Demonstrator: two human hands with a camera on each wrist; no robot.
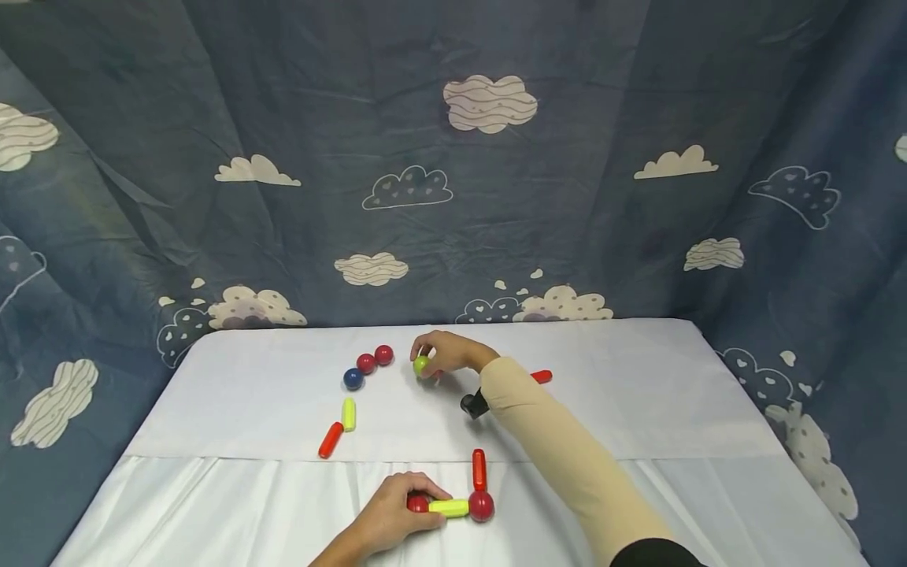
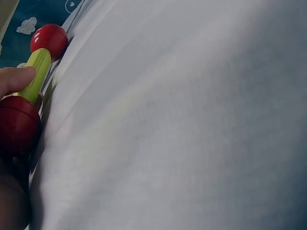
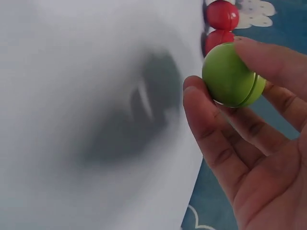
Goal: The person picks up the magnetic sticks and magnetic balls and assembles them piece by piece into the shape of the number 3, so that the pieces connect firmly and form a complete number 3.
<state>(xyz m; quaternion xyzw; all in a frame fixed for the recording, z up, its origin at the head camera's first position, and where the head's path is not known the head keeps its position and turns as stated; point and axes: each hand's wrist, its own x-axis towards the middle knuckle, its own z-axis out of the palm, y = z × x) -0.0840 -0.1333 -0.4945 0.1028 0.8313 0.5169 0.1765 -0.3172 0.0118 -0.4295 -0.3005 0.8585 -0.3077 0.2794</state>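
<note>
My left hand [image 1: 397,510] grips the near end of a joined toy piece at the front of the table. Thumb and fingers close around a yellow-green stick [image 1: 453,508] and the red ball [image 2: 19,124] at its near end. Another red ball [image 1: 481,506] caps the far end, and a red stick [image 1: 479,470] extends from it toward the back. Further back, my right hand [image 1: 446,352] pinches a green ball [image 3: 230,75] between thumb and fingers. In the right wrist view a groove runs around this ball, which is held over the white cloth.
Two red balls [image 1: 375,359] and a blue ball [image 1: 353,379] sit left of the right hand. Nearer lie a yellow-green stick [image 1: 349,414] and a red stick [image 1: 330,440]. Another red stick [image 1: 542,376] shows behind the right sleeve. A patterned curtain [image 1: 453,220] hangs behind the table.
</note>
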